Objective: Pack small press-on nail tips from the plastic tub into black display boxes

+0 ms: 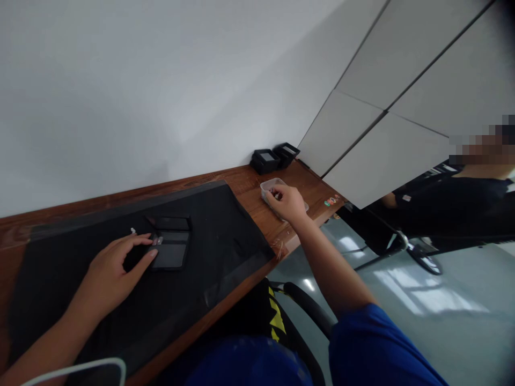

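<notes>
On the black mat (225, 236) lies a flat black case (171, 254) with its hinged lid raised toward the wall. My left hand (112, 271) grips the left edge of this case with thumb and index finger. Small clear, pinkish pieces (158, 241) show inside the case beside those fingertips. Farther right, my right hand (290, 202) reaches into a clear plastic container (267, 185), fingers drawn together. Small items lie in the container, but what the fingertips hold, if anything, is hidden. A tiny white object (133, 230) rests on the mat behind my left hand.
Stacked black boxes (265, 161) stand against the wall at the back of the wooden table (245, 185). Round coloured stickers (331, 201) mark its right end. A grey partition (362, 155) rises beyond. A seated person (454, 206) in dark clothing is at far right.
</notes>
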Demonstrator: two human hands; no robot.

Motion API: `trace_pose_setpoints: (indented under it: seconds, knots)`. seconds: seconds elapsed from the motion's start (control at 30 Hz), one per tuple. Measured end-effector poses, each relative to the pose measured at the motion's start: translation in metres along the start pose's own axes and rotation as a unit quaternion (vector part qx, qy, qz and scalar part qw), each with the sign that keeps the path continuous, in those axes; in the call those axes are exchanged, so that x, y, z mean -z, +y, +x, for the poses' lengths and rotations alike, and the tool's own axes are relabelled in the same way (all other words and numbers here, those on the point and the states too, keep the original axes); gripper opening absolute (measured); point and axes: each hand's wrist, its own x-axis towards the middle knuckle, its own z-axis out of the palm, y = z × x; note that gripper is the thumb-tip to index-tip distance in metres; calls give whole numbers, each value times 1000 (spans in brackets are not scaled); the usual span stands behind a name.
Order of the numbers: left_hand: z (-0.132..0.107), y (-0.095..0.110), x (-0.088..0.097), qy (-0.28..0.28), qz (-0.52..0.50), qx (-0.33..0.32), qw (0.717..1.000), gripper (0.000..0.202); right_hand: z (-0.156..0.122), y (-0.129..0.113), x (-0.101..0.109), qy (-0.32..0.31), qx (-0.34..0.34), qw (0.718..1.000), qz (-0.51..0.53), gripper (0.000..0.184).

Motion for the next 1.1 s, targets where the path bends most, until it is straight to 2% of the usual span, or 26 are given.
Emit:
trace_pose_setpoints:
  seconds: [0.17,0.4,0.5,0.63,0.8,1.1]
  knots:
    - [-1,-1,-1,-10,0,9,1000,49,-16,-35,-14,-26,64,993,92,35]
    - [-3,3,1,-9,7,9,1000,54,-52,-92,-38,-129,179,957,190,43]
    - [-2,6,1,-6,8,0,1000,53,-64,-111,-56,-157,213,937,228,46]
    - [-1,9,0,1,5,-17,1000,48,-74,-130,-85,-160,244,917,271,45]
    - [-1,16,1,0,-6,-17,1000,46,-77,-143,-109,-160,255,918,258,40]
    - [-2,23,2,1,-9,-10,1000,41,-69,-139,-115,-172,264,917,243,34]
